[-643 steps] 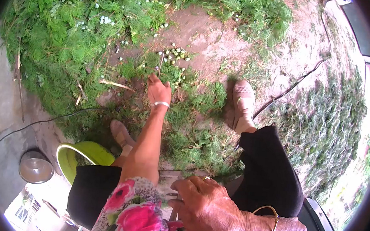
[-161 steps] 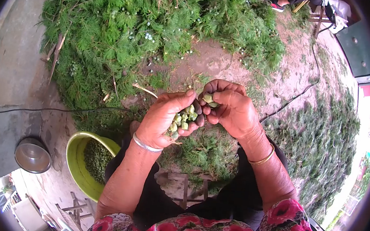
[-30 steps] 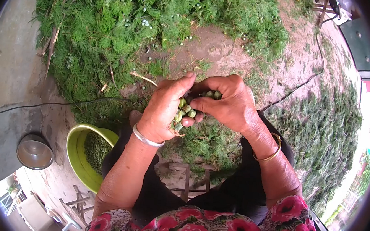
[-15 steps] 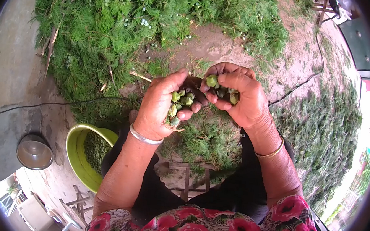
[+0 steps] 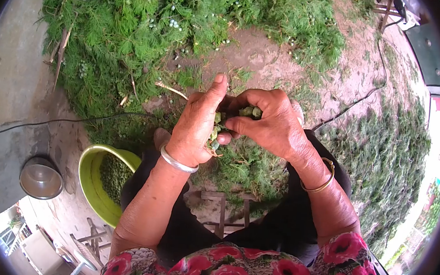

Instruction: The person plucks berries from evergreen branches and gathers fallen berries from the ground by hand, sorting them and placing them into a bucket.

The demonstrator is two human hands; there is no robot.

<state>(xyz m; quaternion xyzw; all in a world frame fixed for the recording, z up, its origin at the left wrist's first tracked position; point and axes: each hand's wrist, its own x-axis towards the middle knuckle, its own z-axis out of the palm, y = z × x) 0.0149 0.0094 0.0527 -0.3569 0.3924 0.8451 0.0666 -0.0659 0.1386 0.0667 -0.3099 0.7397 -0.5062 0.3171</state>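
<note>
My left hand [image 5: 192, 125] is cupped with its thumb raised, holding several small green cones [image 5: 215, 131] in the palm. Its fingers are partly hidden behind my right hand [image 5: 275, 122]. That right hand is curled over more green cones [image 5: 251, 111], and its thumb and fingertips reach into the left palm. The two hands meet in front of my knees. To the left of my leg stands a yellow-green bucket [image 5: 99, 208] with a heap of small green cones [image 5: 113, 178] inside.
Cut evergreen branches [image 5: 130, 32] with pale cones pile up ahead. More greenery [image 5: 389, 151] lies spread on the right. A metal bowl [image 5: 41, 179] sits left of the bucket. Black cables [image 5: 66, 123] cross the ground, and a wooden stool [image 5: 222, 210] shows between my legs.
My right hand has moved left and down and turned palm-down, so its fingers now overlap the left palm. My left thumb has lifted upright.
</note>
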